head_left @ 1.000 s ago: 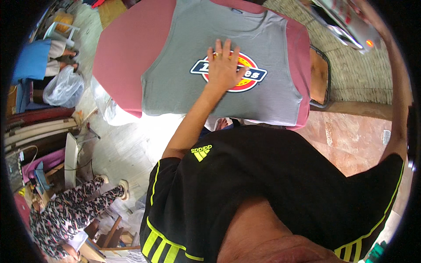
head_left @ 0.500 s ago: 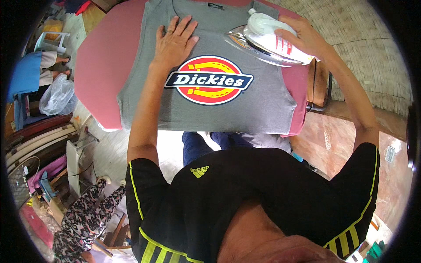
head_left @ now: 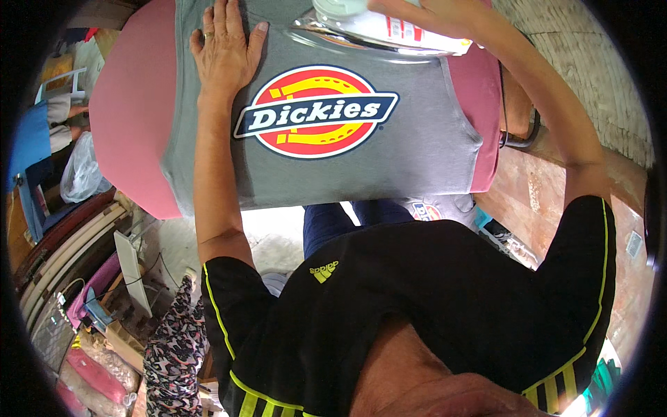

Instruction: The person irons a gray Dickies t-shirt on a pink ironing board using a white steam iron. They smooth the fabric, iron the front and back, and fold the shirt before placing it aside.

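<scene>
A grey sleeveless shirt [head_left: 417, 156] with a round red, yellow and dark blue emblem lies spread over a pink padded ironing board [head_left: 128, 132]. My left hand [head_left: 226, 48] lies flat on the shirt's upper left part, fingers together, a ring on one finger. My right hand [head_left: 424, 10] grips the handle of a white and pale green clothes iron [head_left: 379, 31], whose metal soleplate rests on the shirt near its top edge. The top of the iron and part of my right hand are cut off by the frame's edge.
A wooden surface [head_left: 556, 201] and a woven mat [head_left: 577, 76] lie to the right of the board. A dark cord [head_left: 524, 132] hangs by the board's right end. At the left are a clear plastic bag [head_left: 83, 174], a blue chair [head_left: 31, 149] and stacked boards [head_left: 62, 243].
My left hand slid from the emblem up to the shirt's upper left. My right hand brought the iron down onto the shirt's top. The view moved closer to the board.
</scene>
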The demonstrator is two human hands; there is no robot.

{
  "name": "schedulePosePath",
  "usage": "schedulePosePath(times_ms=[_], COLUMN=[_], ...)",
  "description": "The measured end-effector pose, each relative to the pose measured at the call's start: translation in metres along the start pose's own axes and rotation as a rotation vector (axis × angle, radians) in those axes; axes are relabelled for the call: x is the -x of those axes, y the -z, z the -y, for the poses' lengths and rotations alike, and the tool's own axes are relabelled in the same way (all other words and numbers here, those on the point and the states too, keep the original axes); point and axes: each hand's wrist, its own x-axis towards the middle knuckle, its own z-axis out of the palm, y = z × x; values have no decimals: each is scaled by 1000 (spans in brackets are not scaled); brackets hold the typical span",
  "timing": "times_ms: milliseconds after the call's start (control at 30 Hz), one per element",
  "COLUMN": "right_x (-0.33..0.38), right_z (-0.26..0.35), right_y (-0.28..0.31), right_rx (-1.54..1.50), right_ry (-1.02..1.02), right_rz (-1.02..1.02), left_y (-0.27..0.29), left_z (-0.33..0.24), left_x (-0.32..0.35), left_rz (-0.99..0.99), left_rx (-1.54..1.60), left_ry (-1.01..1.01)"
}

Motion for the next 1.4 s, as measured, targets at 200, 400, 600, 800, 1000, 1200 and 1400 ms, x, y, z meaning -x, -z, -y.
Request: schedulePosePath(times_ms=[200,400,600,800,1000,1200,1400], right_x=[4,-22,-54,-81,-108,-123,-143], right_z=[2,28,41,60,57,89,93], right_y=[5,-3,-16,-24,-47,-44,-53], right_rx=[30,64,74,38,157,101,66], right_ry=[-98,-142,-49,-17,-10,-86,-198], right_rz=[50,6,-79,-92,-121,-176,-266], left_y=[4,4,0,2,-1,-29,-43], left_z=[9,34,76,98,125,152,171], left_x=[-15,-37,-67,-87,-129,-148,-174], left_rz=[8,59,169,224,328,-81,276], left_rx=[-31,-56,28,139,965,351,702], left_ry=[-9,-100,-271,-370,-337,-357,-286])
